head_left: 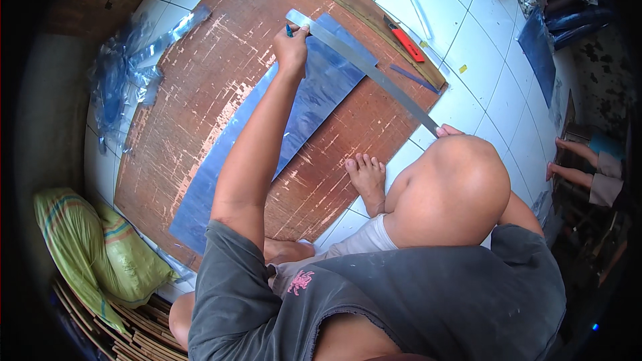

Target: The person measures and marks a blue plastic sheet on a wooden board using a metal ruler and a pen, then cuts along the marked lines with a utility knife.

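Note:
A long metal ruler lies slantwise across the far end of a blue plastic sheet. My left hand is closed at the ruler's far left end, its thumb on the metal. A blue pen sticks up out of the same fist. At the other end, past the sheet's edge, the fingertips of my right hand grip the ruler. My raised knee hides most of that hand. The sheet runs toward me as a long strip, partly covered by my left forearm, on a worn brown wooden board.
A red box cutter rests by the wooden strip along the board's far edge. A narrow blue offcut lies nearby. Crumpled clear plastic is at the left, beside a green sack. Another person's legs show far right.

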Demonstrator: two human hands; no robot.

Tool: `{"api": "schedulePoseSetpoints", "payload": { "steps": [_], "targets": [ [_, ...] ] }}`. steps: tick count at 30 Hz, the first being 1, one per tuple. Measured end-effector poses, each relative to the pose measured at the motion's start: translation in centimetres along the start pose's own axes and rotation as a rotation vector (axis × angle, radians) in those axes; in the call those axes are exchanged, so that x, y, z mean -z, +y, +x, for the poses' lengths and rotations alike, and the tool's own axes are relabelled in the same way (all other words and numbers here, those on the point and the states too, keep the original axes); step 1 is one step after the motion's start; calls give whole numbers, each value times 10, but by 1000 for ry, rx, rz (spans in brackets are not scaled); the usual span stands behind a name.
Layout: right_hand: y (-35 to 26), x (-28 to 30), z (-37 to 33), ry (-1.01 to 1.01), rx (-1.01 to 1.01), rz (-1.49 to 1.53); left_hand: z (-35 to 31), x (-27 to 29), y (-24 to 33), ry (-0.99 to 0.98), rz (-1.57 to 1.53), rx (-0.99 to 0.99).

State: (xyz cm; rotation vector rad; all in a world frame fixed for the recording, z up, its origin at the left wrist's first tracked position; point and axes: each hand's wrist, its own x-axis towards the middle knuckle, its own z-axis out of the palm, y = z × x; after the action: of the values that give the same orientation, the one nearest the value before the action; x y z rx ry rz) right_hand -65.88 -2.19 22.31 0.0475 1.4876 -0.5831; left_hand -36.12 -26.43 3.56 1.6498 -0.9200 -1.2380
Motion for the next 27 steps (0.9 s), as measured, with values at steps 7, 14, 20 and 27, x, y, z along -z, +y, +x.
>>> {"api": "schedulePoseSetpoints", "payload": {
  "steps": [7, 14, 20, 27],
  "targets": [
    [76, -96, -19, 302, 1280, -1902, 34, -23, -23, -44, 144, -187],
    [130, -89, 68, 482, 1224, -1734, 36, -31, -4, -83, 627, -378],
    [183, -58, 133, 588, 1103, -1554, 27, -45, -14, -24, 653, -404],
    [88, -49, 27, 473, 1123, -1631, 30, -40, -12, -25, 641, -353]
  ]
}}
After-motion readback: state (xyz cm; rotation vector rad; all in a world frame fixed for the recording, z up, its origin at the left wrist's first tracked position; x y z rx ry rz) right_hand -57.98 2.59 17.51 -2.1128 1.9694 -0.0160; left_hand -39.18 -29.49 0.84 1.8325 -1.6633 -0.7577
